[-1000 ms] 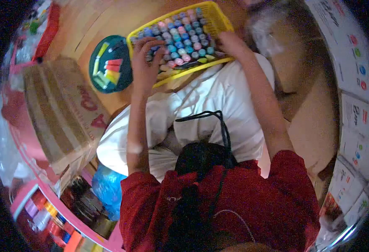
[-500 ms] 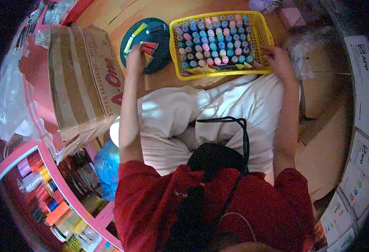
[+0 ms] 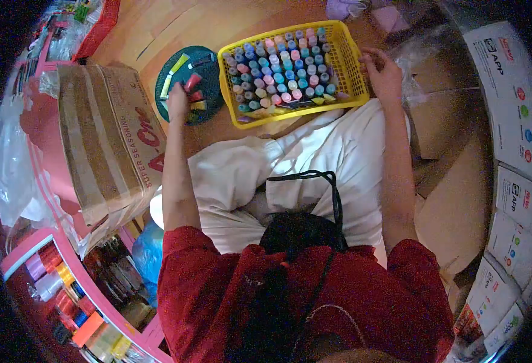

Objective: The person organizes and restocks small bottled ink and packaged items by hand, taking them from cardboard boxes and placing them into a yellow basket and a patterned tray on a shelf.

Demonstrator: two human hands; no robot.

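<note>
My left hand [image 3: 178, 106] reaches over a round dark-green woven mat [image 3: 211, 100], its fingers closed on a small red tube [image 3: 192, 82]. Another red tube [image 3: 196, 95] and a yellowish one [image 3: 198, 105] lie beside it. Light yellow-green tubes [image 3: 179, 63] and a dark tube [image 3: 202, 61] rest near the mat's far rim. My right hand [image 3: 385, 77] is at the right rim of a yellow plastic basket [image 3: 360, 91], fingers loosely bent and apart, nothing visible in them. Rows of small capped bottles [image 3: 287, 66] in blue, pink and grey stand upright in the basket, with yellowish tubes along its near side.
A taped brown carton [image 3: 105, 133] stands at the left, above a pink-framed shelf [image 3: 114, 317] of coloured ribbon rolls. White printed boxes [image 3: 502, 91] are stacked on the right. Clear plastic [image 3: 420, 66] and brown cardboard [image 3: 453, 199] lie beside my right arm.
The whole view has shifted, so the basket and mat appear farther left. The red tube by my left hand has tilted upward. My right fingers have moved slightly outward and up along the basket rim.
</note>
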